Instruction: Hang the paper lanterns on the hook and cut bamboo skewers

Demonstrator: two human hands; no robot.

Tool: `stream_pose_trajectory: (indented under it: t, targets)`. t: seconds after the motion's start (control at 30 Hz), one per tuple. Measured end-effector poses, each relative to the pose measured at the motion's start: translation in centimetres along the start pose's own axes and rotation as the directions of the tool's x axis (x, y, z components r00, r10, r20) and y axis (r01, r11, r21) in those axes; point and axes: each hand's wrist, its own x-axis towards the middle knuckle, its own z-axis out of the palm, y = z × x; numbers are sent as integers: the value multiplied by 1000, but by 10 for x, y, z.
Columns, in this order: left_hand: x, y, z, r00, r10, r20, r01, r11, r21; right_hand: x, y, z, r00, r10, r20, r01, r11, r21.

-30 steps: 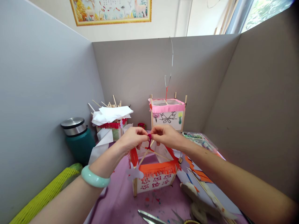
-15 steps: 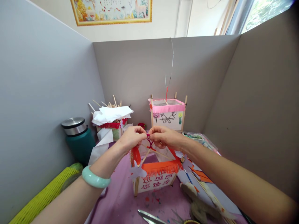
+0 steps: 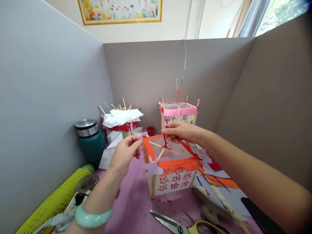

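Observation:
A square paper lantern (image 3: 173,177) with an orange fringed rim and purple star drawings stands on the purple table cover. Two crossed wooden sticks (image 3: 159,152) span its open top. A dark red cord (image 3: 165,139) is tied where they cross. My right hand (image 3: 179,131) pinches the cord's upper end above the lantern, pulling it upright. My left hand (image 3: 126,154), its fingers curled together, is beside the lantern's left rim; nothing shows in it. A pale purple paper cutout (image 3: 153,167) sticks to the lantern's near left corner.
Scissors (image 3: 168,224) lie at the front. Behind stands a pink-rimmed lantern (image 3: 180,112) with a wire hook. A teal bottle (image 3: 91,146), a yellow-green woven thing (image 3: 46,203) and a paper-covered container of sticks (image 3: 124,117) are at left. Orange paper (image 3: 224,182) and thin sticks lie at right.
My left hand has let go of the cord and moved left and down. My right hand keeps the cord and has lifted it slightly. The view has shifted, showing more of the scissors.

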Motion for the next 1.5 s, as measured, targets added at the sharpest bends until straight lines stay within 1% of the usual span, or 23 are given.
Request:
stream_pose_trajectory:
  t: [0.07, 0.13, 0.17, 0.23, 0.33, 0.4, 0.47, 0.53, 0.63, 0.7, 0.77, 0.83, 0.93, 1.03, 1.1, 1.17, 1.23, 1.37, 1.43, 1.5]
  targets:
    - [-7, -12, -6, 994, -36, -108, 32, 999, -34, -4, -5, -3, 1000, -22, 5, 22, 997, -76]
    - [-12, -25, -10, 981, -86, -175, 78, 996, -54, -10, -12, -6, 997, -56, 49, 62, 989, -133]
    - [-14, -32, -12, 975, -113, -192, 104, 993, -57, -13, -17, -7, 995, -61, 73, 73, 981, -178]
    - [-19, -42, -13, 969, -156, -193, 149, 987, -53, -18, -26, -11, 993, -30, 112, 63, 952, -300]
    - [-25, -53, -11, 971, -173, -164, 169, 985, -43, -24, -37, -18, 987, 37, 157, 38, 893, -448]
    - [-28, -60, -9, 974, -169, -150, 166, 986, -29, -25, -41, -23, 982, 59, 181, 40, 864, -502]
    - [-30, -67, -6, 975, -176, -135, 176, 984, -13, -25, -42, -26, 984, 58, 171, 50, 822, -567]
    - [-31, -75, -4, 971, -209, -118, 209, 978, -7, -25, -43, -26, 991, 18, 132, 75, 744, -663]
    - [-29, -87, -1, 961, -263, -90, 263, 965, -6, -28, -45, -20, 995, -85, 58, 96, 563, -821]
    - [-25, -92, 1, 963, -262, -67, 263, 965, 5, -32, -49, -16, 988, -148, 39, 107, 482, -870]
    - [-19, -93, 2, 970, -237, -48, 238, 971, 13, -37, -54, -12, 984, -171, 51, 125, 454, -882]
    - [-12, -92, 3, 980, -198, -22, 198, 980, 16, -42, -59, -11, 985, -160, 69, 134, 448, -884]
    - [-1, -85, 1, 987, -152, 54, 151, 988, 18, -45, -67, -11, 984, -167, 64, 128, 406, -905]
    - [4, -76, -5, 982, -133, 132, 133, 991, 13, -42, -74, -11, 973, -225, 53, 133, 356, -925]
    - [2, -69, -13, 977, -138, 162, 132, 990, 43, -36, -78, -11, 965, -256, 47, 141, 363, -921]
    - [-3, -64, -24, 972, -152, 178, 137, 986, 93, -27, -82, -10, 963, -266, 50, 155, 391, -907]
    - [-9, -62, -35, 970, -147, 193, 126, 985, 116, -16, -87, -7, 963, -261, 62, 171, 419, -892]
    - [-23, -57, -56, 970, -95, 223, 68, 990, 126, 8, -101, 0, 969, -222, 108, 204, 470, -859]
    - [-28, -53, -65, 979, -83, 184, 60, 990, 129, 20, -109, 2, 976, -167, 142, 209, 513, -833]
    - [-32, -47, -72, 993, -65, 100, 52, 990, 131, 32, -117, 1, 979, -104, 178, 205, 542, -815]
